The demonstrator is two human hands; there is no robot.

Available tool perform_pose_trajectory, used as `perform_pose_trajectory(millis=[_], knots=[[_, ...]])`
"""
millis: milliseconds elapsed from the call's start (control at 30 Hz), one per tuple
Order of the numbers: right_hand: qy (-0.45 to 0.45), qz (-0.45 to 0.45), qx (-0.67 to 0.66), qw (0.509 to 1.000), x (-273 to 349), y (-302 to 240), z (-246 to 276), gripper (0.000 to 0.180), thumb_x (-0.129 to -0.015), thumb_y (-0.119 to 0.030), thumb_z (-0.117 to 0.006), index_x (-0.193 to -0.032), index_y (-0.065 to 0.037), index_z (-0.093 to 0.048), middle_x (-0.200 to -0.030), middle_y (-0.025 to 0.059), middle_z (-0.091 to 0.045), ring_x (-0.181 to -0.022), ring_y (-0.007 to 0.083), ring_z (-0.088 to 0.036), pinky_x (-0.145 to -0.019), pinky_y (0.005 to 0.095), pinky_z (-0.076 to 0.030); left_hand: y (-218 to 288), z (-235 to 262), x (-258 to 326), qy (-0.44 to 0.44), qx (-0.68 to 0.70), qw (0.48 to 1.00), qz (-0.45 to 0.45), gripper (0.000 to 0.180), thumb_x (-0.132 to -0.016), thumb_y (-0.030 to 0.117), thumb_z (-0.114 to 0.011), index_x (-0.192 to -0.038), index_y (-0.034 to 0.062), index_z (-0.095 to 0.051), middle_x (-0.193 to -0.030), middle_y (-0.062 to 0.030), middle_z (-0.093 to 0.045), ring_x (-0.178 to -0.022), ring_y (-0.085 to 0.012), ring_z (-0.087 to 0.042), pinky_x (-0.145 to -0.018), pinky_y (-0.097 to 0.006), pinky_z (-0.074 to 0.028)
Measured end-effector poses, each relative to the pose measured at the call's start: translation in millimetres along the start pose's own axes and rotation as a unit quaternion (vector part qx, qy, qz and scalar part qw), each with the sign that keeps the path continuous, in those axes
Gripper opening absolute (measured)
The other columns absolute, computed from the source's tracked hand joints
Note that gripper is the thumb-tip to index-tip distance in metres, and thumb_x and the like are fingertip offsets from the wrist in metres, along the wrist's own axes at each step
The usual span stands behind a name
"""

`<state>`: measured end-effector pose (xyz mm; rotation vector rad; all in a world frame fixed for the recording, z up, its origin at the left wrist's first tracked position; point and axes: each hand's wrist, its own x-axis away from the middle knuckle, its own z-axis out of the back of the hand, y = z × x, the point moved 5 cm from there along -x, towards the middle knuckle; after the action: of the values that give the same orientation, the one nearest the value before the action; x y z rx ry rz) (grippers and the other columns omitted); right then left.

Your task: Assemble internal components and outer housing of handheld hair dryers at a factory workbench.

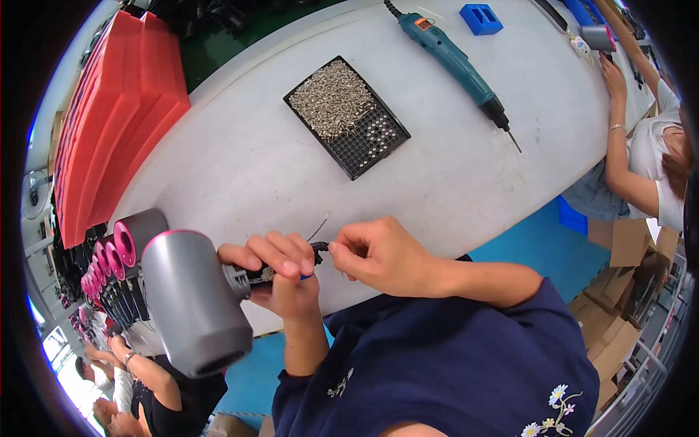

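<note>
Nearest to us is our dark blue sleeve [451,364] with a small flower print, from which both forearms reach to the desk [240,160] edge. Our left hand [280,266] is closed around the neck of one grey hair dryer body [191,298], whose barrel points down and to the left, its dark opening toward us. Our right hand [378,255] sits just beside the left, its fingertips pinched on a thin dark wire [320,249] that leaves the dryer's neck between the two hands. We count one black screw tray [346,116], partly heaped with silver screws, well apart at mid-desk; one teal electric screwdriver [455,62] beyond it; one blue block [480,19]; and a stack of red trays [116,116] at left. A row of further grey-and-pink dryers [116,255] lies behind the held one; their number is unclear. One co-worker's arm [619,138] rests at right.
</note>
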<state>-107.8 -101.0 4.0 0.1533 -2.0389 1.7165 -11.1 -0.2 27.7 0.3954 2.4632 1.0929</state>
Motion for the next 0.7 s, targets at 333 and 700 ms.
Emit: perform_pose_trajectory(millis=[333, 700], knots=[[0.054, 0.050, -0.054, 0.996, 11.5, -0.3, -0.6, 0.015, -0.088, -0.012, -0.059, -0.078, -0.002, -0.059, -0.067, 0.0042, -0.063, -0.056, 0.0123, -0.060, -0.047, 0.0281, -0.045, 19.4, -4.6, 6.5, 0.007, -0.024, 0.998, -0.053, 0.038, -0.074, -0.014, -0.056, -0.094, 0.0100, -0.034, -0.065, -0.0062, -0.051, -0.048, -0.0165, -0.043, -0.046, -0.030, -0.040], [0.058, 0.192, 0.222, 0.954, 7.5, -20.5, -9.2, 0.014, -0.075, -0.009, -0.062, -0.065, -0.005, -0.055, -0.056, 0.0095, -0.055, -0.048, 0.0242, -0.055, -0.046, 0.0336, -0.043, 11.9, -6.6, 15.1, 0.090, -0.031, 0.994, -0.045, 0.038, -0.071, -0.015, -0.044, -0.099, 0.0100, -0.033, -0.069, -0.0048, -0.049, -0.052, -0.0151, -0.045, -0.046, -0.027, -0.038]])
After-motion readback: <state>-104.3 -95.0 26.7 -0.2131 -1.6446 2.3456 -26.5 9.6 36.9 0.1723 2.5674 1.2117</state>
